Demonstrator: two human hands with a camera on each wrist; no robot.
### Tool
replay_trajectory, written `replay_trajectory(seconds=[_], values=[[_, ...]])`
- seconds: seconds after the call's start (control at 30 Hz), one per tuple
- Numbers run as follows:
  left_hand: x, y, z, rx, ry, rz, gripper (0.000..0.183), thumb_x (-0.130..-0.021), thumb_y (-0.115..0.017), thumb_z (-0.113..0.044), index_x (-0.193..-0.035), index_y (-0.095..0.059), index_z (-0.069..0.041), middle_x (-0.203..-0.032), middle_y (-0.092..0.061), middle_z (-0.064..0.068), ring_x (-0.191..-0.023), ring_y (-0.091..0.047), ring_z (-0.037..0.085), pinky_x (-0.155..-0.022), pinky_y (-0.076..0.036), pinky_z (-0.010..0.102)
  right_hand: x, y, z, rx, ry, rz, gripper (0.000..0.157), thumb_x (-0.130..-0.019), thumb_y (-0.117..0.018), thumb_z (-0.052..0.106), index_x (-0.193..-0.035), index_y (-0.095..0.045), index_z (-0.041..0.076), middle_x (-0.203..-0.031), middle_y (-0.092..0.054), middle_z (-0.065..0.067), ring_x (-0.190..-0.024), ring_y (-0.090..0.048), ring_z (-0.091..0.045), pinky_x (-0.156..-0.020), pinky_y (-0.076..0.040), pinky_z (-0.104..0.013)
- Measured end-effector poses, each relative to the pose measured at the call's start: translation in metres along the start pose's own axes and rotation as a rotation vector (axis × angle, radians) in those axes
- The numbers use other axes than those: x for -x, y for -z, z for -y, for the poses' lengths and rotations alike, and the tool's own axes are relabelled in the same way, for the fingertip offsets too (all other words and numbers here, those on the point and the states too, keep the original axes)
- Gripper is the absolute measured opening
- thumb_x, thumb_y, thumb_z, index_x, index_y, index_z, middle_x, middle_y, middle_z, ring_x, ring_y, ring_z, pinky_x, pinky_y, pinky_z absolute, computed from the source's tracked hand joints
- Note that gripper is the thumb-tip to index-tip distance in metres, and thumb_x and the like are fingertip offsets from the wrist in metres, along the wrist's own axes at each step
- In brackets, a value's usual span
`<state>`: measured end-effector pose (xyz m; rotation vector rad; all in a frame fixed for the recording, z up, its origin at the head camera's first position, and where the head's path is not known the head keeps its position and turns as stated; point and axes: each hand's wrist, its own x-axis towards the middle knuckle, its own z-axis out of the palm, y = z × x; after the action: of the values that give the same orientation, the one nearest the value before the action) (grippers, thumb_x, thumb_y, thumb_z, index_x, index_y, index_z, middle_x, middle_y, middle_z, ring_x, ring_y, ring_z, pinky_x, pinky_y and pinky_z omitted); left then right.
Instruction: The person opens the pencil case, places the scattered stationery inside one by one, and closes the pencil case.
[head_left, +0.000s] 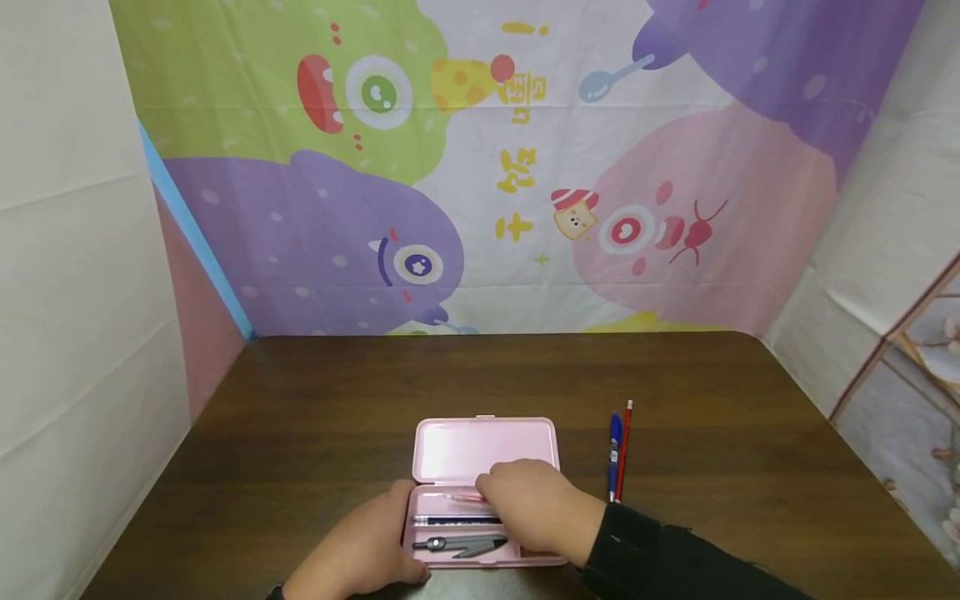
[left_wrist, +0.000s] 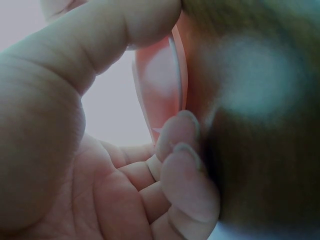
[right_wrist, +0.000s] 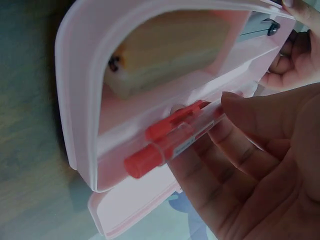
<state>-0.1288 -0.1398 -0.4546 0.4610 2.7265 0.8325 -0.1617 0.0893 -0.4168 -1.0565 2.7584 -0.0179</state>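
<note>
An open pink pencil case (head_left: 459, 562) lies on the table near its front, lid (head_left: 472, 450) folded back. My left hand (head_left: 360, 537) grips its left end, thumb on one side and fingers on the other. Between thumb and fingers of my right hand (head_left: 543, 504) is a red pen (right_wrist: 145, 160) with a clear barrel and a red clip, held over the case's rear part. A dark blue pen or pencil (head_left: 457, 520) and a pair of compasses (head_left: 442, 544) lie inside the case. A beige block (right_wrist: 170, 50) fills another compartment, hidden by my right hand in the head view.
To the right of the case, a blue pen (head_left: 615, 442) and a red pencil (head_left: 626, 442) lie side by side on the brown table (head_left: 315, 417). A cartoon-printed cloth (head_left: 517, 292) hangs behind the table, and pale cloth walls (head_left: 90, 250) stand on both sides.
</note>
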Motion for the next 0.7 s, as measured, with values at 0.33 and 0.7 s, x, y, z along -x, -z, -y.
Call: replay_trajectory(seconds=[0.33,0.7], values=[[0.001,0.0004,-0.0004,-0.004,0.005,-0.001,0.081,-0.056,-0.088,-0.029,-0.12,-0.048,-0.001,-0.095,-0.061,0.003,-0.076,-0.055,0.017,-0.071,-0.049,0.043,-0.0076,-0.0079,0.0006,0.117,-0.002,-0.049,0.007,-0.083,-0.073,0.018,-0.088,-0.068,0.02,-0.072,-0.06,0.005,-0.067,-0.057,-0.012,-0.066,-0.052,-0.033],[0.002,0.0009,-0.001,-0.004,0.007,0.0,0.08,-0.057,-0.089,-0.03,-0.119,-0.048,-0.002,-0.094,-0.061,0.003,-0.076,-0.054,0.016,-0.071,-0.048,0.043,-0.0064,-0.0091,-0.0021,-0.05,-0.026,-0.035,0.007,-0.081,-0.074,0.015,-0.082,-0.069,0.02,-0.071,-0.057,0.009,-0.064,-0.05,-0.009,-0.069,-0.05,-0.031]])
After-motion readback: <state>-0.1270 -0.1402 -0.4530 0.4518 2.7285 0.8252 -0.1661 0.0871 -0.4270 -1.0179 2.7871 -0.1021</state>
